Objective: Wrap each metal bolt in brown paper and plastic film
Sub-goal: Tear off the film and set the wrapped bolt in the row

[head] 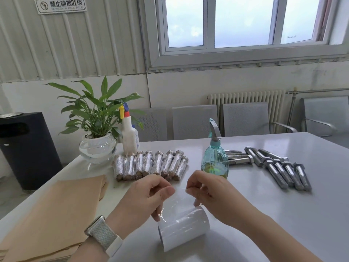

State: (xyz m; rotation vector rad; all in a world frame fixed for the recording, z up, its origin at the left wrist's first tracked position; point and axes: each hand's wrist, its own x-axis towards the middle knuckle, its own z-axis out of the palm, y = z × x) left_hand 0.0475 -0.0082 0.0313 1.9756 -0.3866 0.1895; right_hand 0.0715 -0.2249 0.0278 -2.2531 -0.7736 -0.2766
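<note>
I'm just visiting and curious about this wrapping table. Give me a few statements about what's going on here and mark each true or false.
1. Both hands pinch a stretch of clear film pulled up from the roll. True: the left hand and right hand each hold an edge.
2. The bare bolts lie to the left of the wrapped bolts. False: they lie to the right, beyond the green spray bottle.
3. The wrapped bolts sit in a row near the potted plant. True.
4. The brown paper is stacked on the right side of the table. False: it lies on the left.
</note>
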